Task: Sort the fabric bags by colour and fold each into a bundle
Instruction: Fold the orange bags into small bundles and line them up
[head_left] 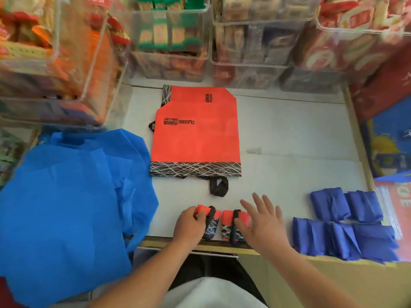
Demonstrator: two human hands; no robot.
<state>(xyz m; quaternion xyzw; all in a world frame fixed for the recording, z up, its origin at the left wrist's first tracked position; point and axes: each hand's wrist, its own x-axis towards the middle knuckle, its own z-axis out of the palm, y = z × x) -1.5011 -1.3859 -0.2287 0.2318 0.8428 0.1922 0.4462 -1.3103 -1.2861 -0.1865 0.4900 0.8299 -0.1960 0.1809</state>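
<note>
Two folded orange bundles sit side by side at the near edge of the table (289, 130), each wrapped by its black strap, scribble-print end toward the person. Left bundle (212, 226): left hand (189, 225) grips its far orange end, fingers curled over the top. Right bundle (228, 223): right hand (262, 223) is over its right side, fingers straight and spread, holding nothing; the thumb overlaps the bundle, can't tell if it actually touches. Just beyond the bundles an unfolded orange bag (195, 134) lies flat mid-table, black scribble-print band along its near edge, black handle loop (219, 186) sticking out toward the hands, "CLASSIC FASHION" print upside down from this view. Left of it: loose pile of bright blue bags (66, 196), unfolded, spilling over the table's left and near edges. Right side, near edge: group of dark blue bundles (347, 225), already folded, in two rough rows, touching each other, well apart from the orange ones. Back of the table: clear plastic bins (171, 41) full of packaged snacks, blurred.
</note>
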